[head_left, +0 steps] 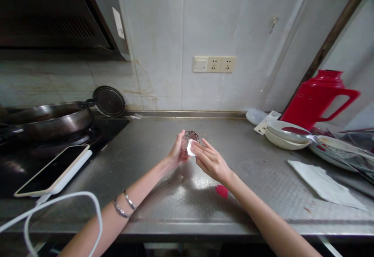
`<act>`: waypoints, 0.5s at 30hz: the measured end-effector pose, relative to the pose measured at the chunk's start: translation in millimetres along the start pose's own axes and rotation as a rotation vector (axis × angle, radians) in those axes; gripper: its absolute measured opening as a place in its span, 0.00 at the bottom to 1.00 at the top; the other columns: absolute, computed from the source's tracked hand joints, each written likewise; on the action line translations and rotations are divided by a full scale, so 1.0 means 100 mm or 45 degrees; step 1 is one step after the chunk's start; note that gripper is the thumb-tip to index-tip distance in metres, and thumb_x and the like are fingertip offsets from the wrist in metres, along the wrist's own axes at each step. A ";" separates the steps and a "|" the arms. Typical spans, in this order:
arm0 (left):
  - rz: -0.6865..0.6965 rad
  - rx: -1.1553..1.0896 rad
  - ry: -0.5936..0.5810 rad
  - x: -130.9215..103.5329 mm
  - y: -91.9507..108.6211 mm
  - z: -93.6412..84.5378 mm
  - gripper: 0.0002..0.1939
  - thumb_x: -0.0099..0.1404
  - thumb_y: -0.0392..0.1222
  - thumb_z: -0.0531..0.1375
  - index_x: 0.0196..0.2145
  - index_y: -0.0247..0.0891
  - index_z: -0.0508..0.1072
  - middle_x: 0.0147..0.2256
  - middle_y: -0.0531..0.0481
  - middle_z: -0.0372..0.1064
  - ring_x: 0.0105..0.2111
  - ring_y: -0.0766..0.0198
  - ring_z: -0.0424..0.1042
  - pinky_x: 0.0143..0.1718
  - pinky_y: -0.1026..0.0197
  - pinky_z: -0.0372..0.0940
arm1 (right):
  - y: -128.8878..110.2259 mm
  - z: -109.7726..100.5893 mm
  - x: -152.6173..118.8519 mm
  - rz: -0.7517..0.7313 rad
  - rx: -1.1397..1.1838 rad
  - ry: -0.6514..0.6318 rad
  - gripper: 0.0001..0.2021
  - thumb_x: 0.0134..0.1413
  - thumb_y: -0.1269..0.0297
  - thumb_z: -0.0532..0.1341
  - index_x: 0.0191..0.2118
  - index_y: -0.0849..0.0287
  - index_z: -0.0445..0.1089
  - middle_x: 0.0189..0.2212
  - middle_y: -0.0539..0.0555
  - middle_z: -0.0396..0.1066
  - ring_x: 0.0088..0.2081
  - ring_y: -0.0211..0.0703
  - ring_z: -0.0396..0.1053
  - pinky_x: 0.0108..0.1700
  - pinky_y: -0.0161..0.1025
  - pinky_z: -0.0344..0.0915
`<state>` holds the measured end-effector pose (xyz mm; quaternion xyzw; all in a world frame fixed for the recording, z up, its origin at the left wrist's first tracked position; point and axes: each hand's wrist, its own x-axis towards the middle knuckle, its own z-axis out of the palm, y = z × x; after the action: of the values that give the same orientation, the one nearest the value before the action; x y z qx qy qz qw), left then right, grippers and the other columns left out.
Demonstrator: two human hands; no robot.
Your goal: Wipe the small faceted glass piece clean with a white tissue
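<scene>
Over the middle of the steel counter, my left hand [175, 151] is wrapped round the side of a small clear glass jar [193, 134]. Its round rim faces up, and something reddish shows low on it; I cannot tell whether that is inside. A folded white tissue [191, 147] is pinched in my right hand [212, 161], which presses it against the jar near the rim. My right fingers lie close together, with the thumb hidden. Beneath my right forearm a red flat piece [221, 191] lies on the counter, partly covered.
On the left, a steel pan [49, 120] sits on the black stove, near a phone [54, 171] with a white cable [78, 194]. At right are a red thermos jug [315, 101], stacked bowls [288, 142] with a spoon, and a white paper sheet [324, 183].
</scene>
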<state>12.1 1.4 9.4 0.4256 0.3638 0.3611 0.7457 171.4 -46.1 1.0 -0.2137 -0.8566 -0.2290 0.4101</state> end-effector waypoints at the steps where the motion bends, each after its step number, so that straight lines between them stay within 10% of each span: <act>1: -0.017 -0.068 -0.001 0.00 0.01 -0.01 0.35 0.54 0.72 0.46 0.32 0.35 0.69 0.14 0.55 0.59 0.10 0.70 0.54 0.12 0.68 0.44 | 0.00 0.00 0.00 -0.003 0.005 -0.010 0.21 0.57 0.77 0.52 0.57 0.65 0.57 0.48 0.63 0.71 0.56 0.47 0.62 0.59 0.54 0.58; 15: -0.088 -0.429 -0.301 -0.01 -0.01 -0.06 0.37 0.55 0.72 0.43 0.35 0.34 0.71 0.15 0.53 0.56 0.11 0.72 0.48 0.12 0.71 0.38 | 0.06 0.01 -0.08 0.173 -0.001 0.065 0.22 0.57 0.78 0.52 0.57 0.61 0.58 0.50 0.64 0.69 0.55 0.47 0.64 0.59 0.56 0.58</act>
<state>6.3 2.2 6.4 0.3217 0.2227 0.3385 0.8558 178.8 -41.8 -4.3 -0.2656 -0.8293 -0.2065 0.4461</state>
